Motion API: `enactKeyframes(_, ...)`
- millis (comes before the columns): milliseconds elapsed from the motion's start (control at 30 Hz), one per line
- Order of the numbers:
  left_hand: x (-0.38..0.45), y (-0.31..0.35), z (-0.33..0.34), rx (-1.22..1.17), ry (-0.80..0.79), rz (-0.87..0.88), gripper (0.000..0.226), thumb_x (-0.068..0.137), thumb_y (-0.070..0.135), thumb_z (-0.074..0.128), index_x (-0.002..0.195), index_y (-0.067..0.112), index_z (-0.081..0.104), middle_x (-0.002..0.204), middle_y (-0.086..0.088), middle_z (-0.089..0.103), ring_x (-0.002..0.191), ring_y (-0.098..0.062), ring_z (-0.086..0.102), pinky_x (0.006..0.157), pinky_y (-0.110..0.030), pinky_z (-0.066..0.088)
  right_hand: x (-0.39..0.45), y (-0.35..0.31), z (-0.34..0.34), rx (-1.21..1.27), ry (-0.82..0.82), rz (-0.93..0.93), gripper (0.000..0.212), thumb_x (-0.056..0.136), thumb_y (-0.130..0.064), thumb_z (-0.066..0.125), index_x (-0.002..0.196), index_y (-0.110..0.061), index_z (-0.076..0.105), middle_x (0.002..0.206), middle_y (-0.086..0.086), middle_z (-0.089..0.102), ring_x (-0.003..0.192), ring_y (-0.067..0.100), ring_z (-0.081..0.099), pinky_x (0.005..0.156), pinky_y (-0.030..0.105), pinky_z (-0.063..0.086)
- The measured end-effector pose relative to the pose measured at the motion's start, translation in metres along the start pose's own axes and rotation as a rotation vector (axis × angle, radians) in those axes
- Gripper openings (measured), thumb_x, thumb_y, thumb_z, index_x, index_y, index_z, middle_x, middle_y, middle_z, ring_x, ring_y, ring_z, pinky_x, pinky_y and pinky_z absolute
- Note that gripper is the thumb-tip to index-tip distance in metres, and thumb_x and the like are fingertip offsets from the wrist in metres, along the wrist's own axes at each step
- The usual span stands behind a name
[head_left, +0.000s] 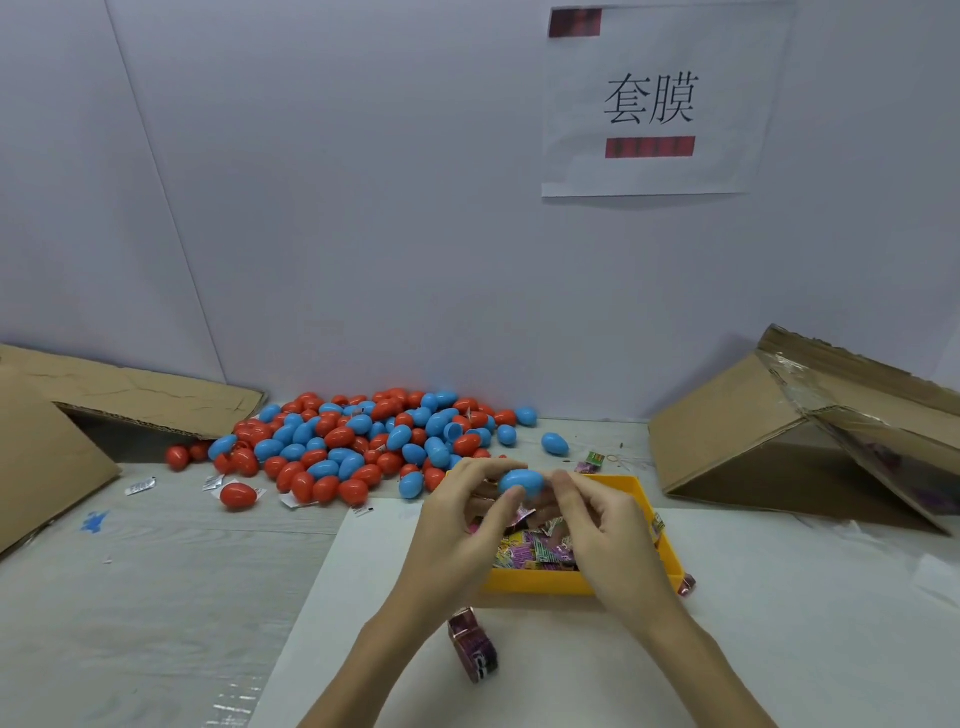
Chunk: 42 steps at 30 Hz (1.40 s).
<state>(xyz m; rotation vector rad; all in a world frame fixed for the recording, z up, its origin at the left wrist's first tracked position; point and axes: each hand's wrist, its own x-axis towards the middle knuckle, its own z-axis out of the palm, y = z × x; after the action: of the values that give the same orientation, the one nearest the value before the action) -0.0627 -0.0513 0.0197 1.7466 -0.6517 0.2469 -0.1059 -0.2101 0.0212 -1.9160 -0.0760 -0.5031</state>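
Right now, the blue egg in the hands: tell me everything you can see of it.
The blue egg is a plain light blue shell, smooth and slightly glossy like plastic, and it looks closed; no seam can be made out. It lies on its side, long axis running left to right, held in the air over the far end of the yellow tray. The left hand pinches its left end and the right hand pinches its right end. Its underside is hidden.

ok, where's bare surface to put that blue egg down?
For the blue egg: white sheet between yellow tray and right cardboard box; grey tabletop between left cardboard and sheet. Crowded: egg pile behind the tray, packets inside it.
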Motion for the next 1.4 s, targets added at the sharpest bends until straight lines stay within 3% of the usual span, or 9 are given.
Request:
enactKeyframes(133, 0.004, -0.004, -0.007, -0.078, 0.068, -0.113, 0.027, 0.102, 0.034, 0.047, 0.113, 0.019, 0.067, 0.088, -0.003, 0.071, 0.084, -0.018, 0.071, 0.082, -0.040, 0.060, 0.006, 0.014, -0.010, -0.359, 0.042, -0.058, 0.011, 0.098, -0.022, 0.067, 0.105, -0.028, 0.075, 0.094, -0.014, 0.070, 0.086, 0.002, 0.065, 0.074, 0.011, 0.049)
enactKeyframes(267, 0.006, -0.009, -0.009, -0.096, 0.081, -0.182, 0.030, 0.107, 0.030, 0.042, 0.109, 0.013, 0.067, 0.087, -0.007, 0.072, 0.081, -0.021, 0.071, 0.078, -0.037, 0.061, 0.008, 0.022, -0.012, -0.644, -0.120, 0.040, 0.008, 0.092, -0.038, 0.074, 0.097, -0.033, 0.079, 0.098, -0.013, 0.065, 0.083, 0.001, 0.059, 0.067, 0.009, 0.040)
enactKeyframes(467, 0.006, -0.009, -0.009, -0.123, 0.016, -0.221, 0.018, 0.102, 0.019, 0.060, 0.119, 0.021, 0.065, 0.099, 0.004, 0.073, 0.085, -0.015, 0.075, 0.078, -0.024, 0.060, 0.012, 0.026, -0.012, -0.700, -0.122, 0.160, 0.020, 0.087, -0.045, 0.078, 0.102, -0.032, 0.081, 0.096, -0.014, 0.074, 0.086, 0.001, 0.060, 0.064, 0.009, 0.040)
enactKeyframes(633, 0.005, -0.010, -0.012, -0.069, 0.016, -0.251, 0.022, 0.098, 0.018, 0.067, 0.119, 0.024, 0.064, 0.111, 0.006, 0.071, 0.094, -0.008, 0.072, 0.085, -0.025, 0.060, 0.016, 0.027, -0.007, -0.767, -0.145, 0.191, 0.012, 0.092, -0.033, 0.075, 0.102, -0.029, 0.081, 0.097, -0.013, 0.075, 0.087, 0.002, 0.061, 0.076, 0.018, 0.052)
enactKeyframes(733, 0.006, -0.010, -0.011, -0.043, 0.021, -0.257, 0.022, 0.097, 0.019, 0.068, 0.118, 0.025, 0.063, 0.110, 0.009, 0.070, 0.092, -0.002, 0.070, 0.079, -0.017, 0.057, 0.016, 0.027, -0.004, -0.826, -0.133, 0.167, 0.010, 0.095, -0.029, 0.071, 0.102, -0.029, 0.078, 0.099, -0.012, 0.071, 0.087, 0.002, 0.059, 0.072, 0.017, 0.047)
enactKeyframes(900, 0.005, -0.012, -0.010, -0.069, 0.037, -0.254, 0.021, 0.096, 0.020, 0.070, 0.114, 0.027, 0.063, 0.110, 0.009, 0.070, 0.096, -0.004, 0.070, 0.083, -0.018, 0.057, 0.015, 0.028, -0.008, -0.776, -0.078, 0.123, 0.003, 0.094, -0.027, 0.070, 0.096, -0.026, 0.071, 0.098, -0.009, 0.061, 0.088, 0.005, 0.057, 0.075, 0.019, 0.052)
enactKeyframes(1000, 0.006, -0.012, -0.009, -0.063, 0.058, -0.238, 0.023, 0.092, 0.022, 0.074, 0.112, 0.026, 0.062, 0.110, 0.010, 0.069, 0.100, -0.009, 0.069, 0.086, -0.023, 0.059, 0.014, 0.026, -0.010, -0.689, -0.039, 0.116, 0.003, 0.091, -0.025, 0.073, 0.092, -0.025, 0.071, 0.095, -0.009, 0.062, 0.081, 0.004, 0.057, 0.065, 0.012, 0.046)
enactKeyframes(1200, 0.004, -0.011, -0.008, -0.060, -0.010, -0.207, 0.024, 0.100, 0.015, 0.062, 0.110, 0.036, 0.066, 0.103, 0.006, 0.065, 0.080, -0.029, 0.066, 0.069, -0.031, 0.058, 0.012, 0.026, -0.012, -0.479, 0.041, 0.085, 0.008, 0.090, -0.027, 0.078, 0.084, -0.026, 0.073, 0.079, -0.012, 0.068, 0.072, 0.005, 0.061, 0.061, 0.014, 0.047)
enactKeyframes(1400, 0.002, -0.012, -0.002, 0.092, -0.017, -0.179, 0.025, 0.097, 0.014, 0.065, 0.096, 0.039, 0.071, 0.114, 0.011, 0.056, 0.067, -0.010, 0.063, 0.060, -0.024, 0.055, 0.010, 0.024, -0.010, -0.432, 0.105, 0.030, 0.006, 0.094, -0.023, 0.074, 0.088, -0.025, 0.072, 0.082, -0.014, 0.070, 0.080, 0.003, 0.065, 0.068, 0.016, 0.053)
